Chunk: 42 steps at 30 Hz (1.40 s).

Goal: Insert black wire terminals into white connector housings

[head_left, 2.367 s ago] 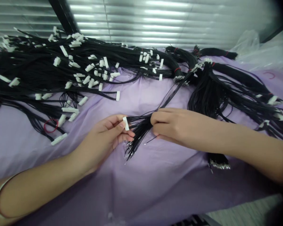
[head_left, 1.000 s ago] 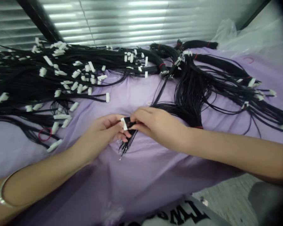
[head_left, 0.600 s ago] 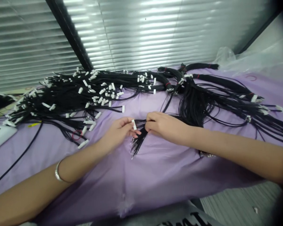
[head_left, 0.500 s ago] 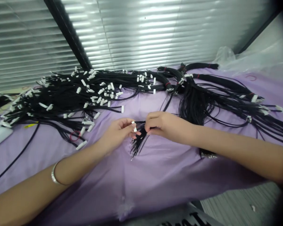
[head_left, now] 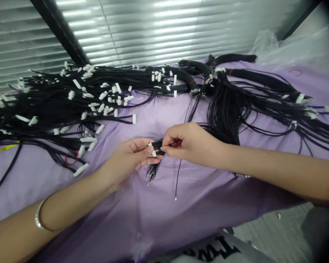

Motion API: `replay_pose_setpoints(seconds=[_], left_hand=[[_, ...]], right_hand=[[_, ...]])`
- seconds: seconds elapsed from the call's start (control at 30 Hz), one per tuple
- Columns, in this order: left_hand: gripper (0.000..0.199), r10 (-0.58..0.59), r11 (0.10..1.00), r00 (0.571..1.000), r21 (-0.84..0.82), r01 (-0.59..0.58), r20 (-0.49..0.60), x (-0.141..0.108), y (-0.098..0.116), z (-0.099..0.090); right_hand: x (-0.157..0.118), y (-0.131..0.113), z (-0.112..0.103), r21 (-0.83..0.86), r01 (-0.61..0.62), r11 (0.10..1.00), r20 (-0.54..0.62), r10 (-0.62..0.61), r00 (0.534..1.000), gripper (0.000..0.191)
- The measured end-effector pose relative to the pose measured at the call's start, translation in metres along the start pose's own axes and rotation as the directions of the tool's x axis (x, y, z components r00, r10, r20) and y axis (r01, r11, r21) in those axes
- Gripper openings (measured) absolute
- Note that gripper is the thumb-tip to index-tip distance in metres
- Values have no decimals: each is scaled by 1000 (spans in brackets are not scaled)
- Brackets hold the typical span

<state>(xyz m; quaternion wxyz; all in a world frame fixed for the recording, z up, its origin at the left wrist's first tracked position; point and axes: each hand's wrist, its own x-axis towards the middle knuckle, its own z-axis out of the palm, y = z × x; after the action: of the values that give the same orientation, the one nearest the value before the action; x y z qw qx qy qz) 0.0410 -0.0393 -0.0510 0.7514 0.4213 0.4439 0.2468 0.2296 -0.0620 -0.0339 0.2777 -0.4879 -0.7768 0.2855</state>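
Note:
Between the thumb and fingers of my left hand (head_left: 133, 154) is a small white connector (head_left: 152, 149), tilted, near the centre of the view. My right hand (head_left: 183, 143) is closed in a pinch just right of the connector, on a thin black wire (head_left: 164, 145) whose tip lies at the connector's edge. Below the hands, a bunch of loose black wires (head_left: 153, 171) with metal tips spreads on the purple cloth (head_left: 153, 204). One single wire (head_left: 177, 179) hangs apart from the bunch, toward the front.
A large heap of black cables (head_left: 49, 98) with white connectors lies at the left and back. Black wire bundles (head_left: 224, 106) cover the back right. A red ring (head_left: 71, 157) lies among the left cables. Window blinds (head_left: 159, 29) stand behind.
The view has shifted, so the heap appears higher and further left. My right hand has come closer to the connector in my left hand. The single wire now hangs separate from the bunch.

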Motion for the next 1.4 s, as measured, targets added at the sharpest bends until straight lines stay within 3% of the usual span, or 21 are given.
replay_pose_setpoints(seconds=[0.53,0.6,0.67,0.77,0.83,0.93,1.0,1.27,1.33,1.4], left_hand=[[12,15,999,1000,41,-16,15,0,-2,-1],[13,14,999,1000,40,-15,20,2,-2,-1],[13,7,1000,1000,20,-7,11,3,-2,-1],[8,5,999,1000,-39,-6,-28,4,-1,0],[7,2,997,998,-83,-8,-68,3,0,1],[13,-7,990,996,-142,-7,-94,2,2,4],[17,-1,987,996,-160,-14,-91,1,2,5],[13,5,984,998,-177,-15,-59,1,0,-1],[12,7,983,999,-184,-16,-45,2,0,-2],[13,-3,986,999,-165,-4,-42,2,0,-2]], right_hand=[[6,6,10,8,-6,1000,57,6,998,8],[6,6,11,-54,35,998,70,-31,997,10],[3,4,8,-195,164,967,55,-156,986,12],[-4,0,-6,-437,428,791,52,-453,890,26],[-8,-3,-17,-455,574,681,196,-552,810,35],[-10,-2,-25,-353,678,645,474,-501,724,27],[-8,2,-22,-334,683,650,540,-461,704,19],[-5,14,-8,-355,666,656,509,-462,726,21],[-6,12,-6,-375,616,693,453,-443,774,25],[-6,7,-5,-430,485,761,326,-370,870,26]])
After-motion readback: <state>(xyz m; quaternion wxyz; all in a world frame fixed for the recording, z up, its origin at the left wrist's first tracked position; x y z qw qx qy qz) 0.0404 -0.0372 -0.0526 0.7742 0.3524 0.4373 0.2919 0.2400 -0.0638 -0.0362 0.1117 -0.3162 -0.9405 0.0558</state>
